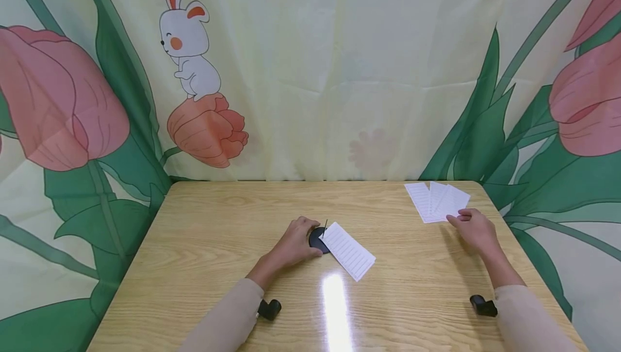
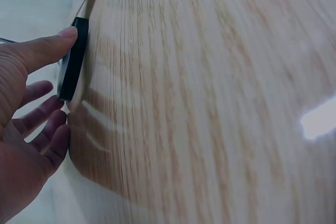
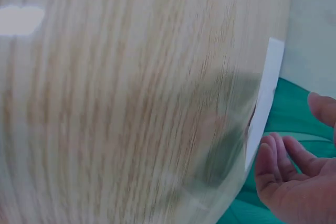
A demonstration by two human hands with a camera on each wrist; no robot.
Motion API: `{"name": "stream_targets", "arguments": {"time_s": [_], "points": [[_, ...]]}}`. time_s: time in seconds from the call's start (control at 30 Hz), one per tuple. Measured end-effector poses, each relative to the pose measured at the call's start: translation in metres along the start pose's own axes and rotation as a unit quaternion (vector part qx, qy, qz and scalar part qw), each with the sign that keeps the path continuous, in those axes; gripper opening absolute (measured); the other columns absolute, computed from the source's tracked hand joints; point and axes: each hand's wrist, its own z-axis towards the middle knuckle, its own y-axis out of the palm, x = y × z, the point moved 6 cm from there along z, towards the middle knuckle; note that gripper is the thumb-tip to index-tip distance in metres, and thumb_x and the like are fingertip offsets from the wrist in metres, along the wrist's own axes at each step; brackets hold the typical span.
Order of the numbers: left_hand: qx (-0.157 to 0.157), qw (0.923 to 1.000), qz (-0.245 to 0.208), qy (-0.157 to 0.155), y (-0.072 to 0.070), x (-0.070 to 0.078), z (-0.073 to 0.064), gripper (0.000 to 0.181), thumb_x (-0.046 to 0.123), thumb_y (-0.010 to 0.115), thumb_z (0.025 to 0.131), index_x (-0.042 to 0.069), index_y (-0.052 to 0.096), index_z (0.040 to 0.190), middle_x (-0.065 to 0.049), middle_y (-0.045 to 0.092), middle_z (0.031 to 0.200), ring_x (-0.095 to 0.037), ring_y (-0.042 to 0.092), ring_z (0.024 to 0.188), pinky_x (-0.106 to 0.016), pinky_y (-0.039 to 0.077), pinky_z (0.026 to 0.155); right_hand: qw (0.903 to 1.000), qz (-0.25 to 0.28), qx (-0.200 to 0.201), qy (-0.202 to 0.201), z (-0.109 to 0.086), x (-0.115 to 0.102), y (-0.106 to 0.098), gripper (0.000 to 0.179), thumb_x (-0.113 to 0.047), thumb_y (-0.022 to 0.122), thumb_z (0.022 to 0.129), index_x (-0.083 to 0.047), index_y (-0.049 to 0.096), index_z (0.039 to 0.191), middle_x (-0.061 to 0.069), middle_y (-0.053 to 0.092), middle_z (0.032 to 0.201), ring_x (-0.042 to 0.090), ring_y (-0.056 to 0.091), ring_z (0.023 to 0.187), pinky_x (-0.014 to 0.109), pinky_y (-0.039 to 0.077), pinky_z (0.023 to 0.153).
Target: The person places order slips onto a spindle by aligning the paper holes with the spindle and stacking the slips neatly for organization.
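Observation:
A paper spike with a round black base (image 1: 316, 241) and a thin upright rod stands mid-table. My left hand (image 1: 295, 241) grips the base's left side, and the left wrist view shows the thumb on the rim of the black disc (image 2: 74, 59). One lined paper slip (image 1: 349, 252) lies slanted to the right, its upper left corner at the rod; whether it is pierced I cannot tell. At the back right, several fanned lined slips (image 1: 429, 201) overlap. Beside their lower right edge is my right hand (image 1: 476, 229), thumb and fingers apart in the right wrist view, holding nothing visible.
The wooden table (image 1: 218, 212) carries a bright light reflection near its front middle. Behind it hangs a curtain (image 1: 310, 71) printed with tulips and a rabbit. A black wrist device (image 1: 269, 309) sits at the left cuff, another (image 1: 483, 305) at the right cuff.

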Motion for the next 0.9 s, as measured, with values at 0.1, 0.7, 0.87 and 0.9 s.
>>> {"name": "stream_targets", "arguments": {"time_s": [0.1,0.7,0.87,0.9], "points": [[0.0,1.0,0.001,0.007,0.0,0.002,0.001,0.071,0.027,0.092,0.079,0.007,0.06,0.14,-0.011,0.058,0.133,-0.026,0.052,0.118,-0.042,0.048,0.099,0.9998,-0.006,0.005,0.017,0.007,0.006,-0.004,0.07,-0.041,0.052,0.106,0.019,0.039,0.141,0.042,0.048,0.135,0.054,0.05,0.12,0.061,0.048,0.102],[-0.003,0.9999,-0.009,0.005,0.002,-0.001,0.004,0.066,0.03,0.092,0.079,0.007,0.065,0.134,-0.009,0.057,0.128,-0.024,0.049,0.114,-0.04,0.047,0.095,0.9974,-0.039,-0.008,0.06,0.041,0.017,-0.006,0.049,-0.037,0.054,0.105,0.011,0.06,0.092,0.022,0.052,0.082,0.033,0.048,0.081,0.04,0.043,0.07],[-0.003,0.9999,-0.014,0.005,0.002,-0.003,0.004,0.064,0.029,0.092,0.079,0.007,0.065,0.134,-0.008,0.057,0.127,-0.024,0.049,0.115,-0.04,0.047,0.096,0.9955,-0.063,0.014,0.069,0.048,0.018,0.0,0.06,-0.034,0.06,0.101,0.026,0.053,0.105,0.033,0.049,0.097,0.042,0.043,0.093,0.051,0.045,0.082],[-0.003,0.9999,-0.014,0.006,0.002,-0.002,0.004,0.064,0.028,0.092,0.079,0.007,0.065,0.133,-0.008,0.057,0.127,-0.024,0.049,0.115,-0.04,0.047,0.096,0.9948,-0.066,0.016,0.076,0.048,0.019,0.001,0.066,-0.033,0.061,0.1,0.03,0.049,0.116,0.037,0.048,0.105,0.045,0.042,0.099,0.054,0.045,0.088]]}}
